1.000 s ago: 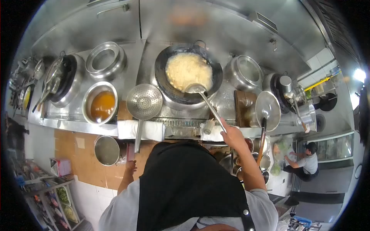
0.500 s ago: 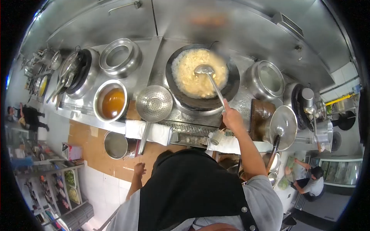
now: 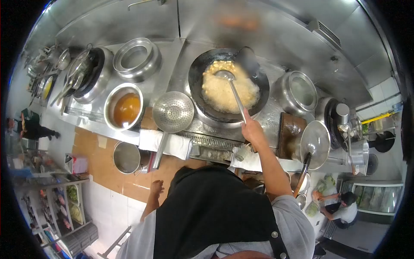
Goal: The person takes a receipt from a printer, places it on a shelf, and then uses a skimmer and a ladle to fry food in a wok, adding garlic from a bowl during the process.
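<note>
My right hand (image 3: 253, 130) is closed round the handle of a metal ladle (image 3: 235, 91). The ladle's bowl sits in the upper part of a large black wok (image 3: 198, 69), touching the food. Pale yellow small pieces (image 3: 230, 93) float there in bubbling, foamy liquid. Down at my side hangs my left hand (image 3: 157, 187), empty, its fingers loosely curled and apart, touching nothing. Left of the wok, a perforated skimmer (image 3: 173, 112) rests over the counter's front, its handle pointing toward me. A steel pot of amber liquid (image 3: 127, 109) stands beside it.
A mesh strainer (image 3: 315, 144) lies at the right over a dark block (image 3: 292, 136). Lidless steel pots (image 3: 302, 93) flank the wok. White towels (image 3: 166, 144) lie along the counter edge. A pot (image 3: 127, 158) stands lower left. A co-worker (image 3: 345, 207) handles greens at right; another person (image 3: 34, 129) stands far left.
The ladle has moved toward the upper left of the wok, and the foam now lies more to the lower right, with pieces showing at the top. The co-worker at right has lowered an arm.
</note>
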Demonstrator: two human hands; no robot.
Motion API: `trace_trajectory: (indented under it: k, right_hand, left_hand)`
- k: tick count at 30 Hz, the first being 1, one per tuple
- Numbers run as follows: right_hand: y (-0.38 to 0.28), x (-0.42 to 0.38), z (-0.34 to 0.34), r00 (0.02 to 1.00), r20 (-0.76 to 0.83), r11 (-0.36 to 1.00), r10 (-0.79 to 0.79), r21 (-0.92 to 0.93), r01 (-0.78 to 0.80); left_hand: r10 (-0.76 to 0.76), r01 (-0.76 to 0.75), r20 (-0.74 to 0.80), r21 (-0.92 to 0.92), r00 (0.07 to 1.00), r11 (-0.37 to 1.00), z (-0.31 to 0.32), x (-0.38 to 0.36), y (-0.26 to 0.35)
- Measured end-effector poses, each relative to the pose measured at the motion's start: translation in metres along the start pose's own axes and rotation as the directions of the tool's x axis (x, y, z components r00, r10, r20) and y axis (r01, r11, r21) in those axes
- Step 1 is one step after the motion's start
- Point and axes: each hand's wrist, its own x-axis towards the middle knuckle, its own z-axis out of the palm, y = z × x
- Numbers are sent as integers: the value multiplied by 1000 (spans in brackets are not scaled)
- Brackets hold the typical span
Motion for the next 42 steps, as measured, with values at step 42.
trace_trajectory:
  k: [42]
  right_hand:
    - [-11, -103, 2, 998, -38, 974, 45, -219, -52]
  left_hand:
    - [42, -42, -2, 77, 999, 996, -47, 20, 28]
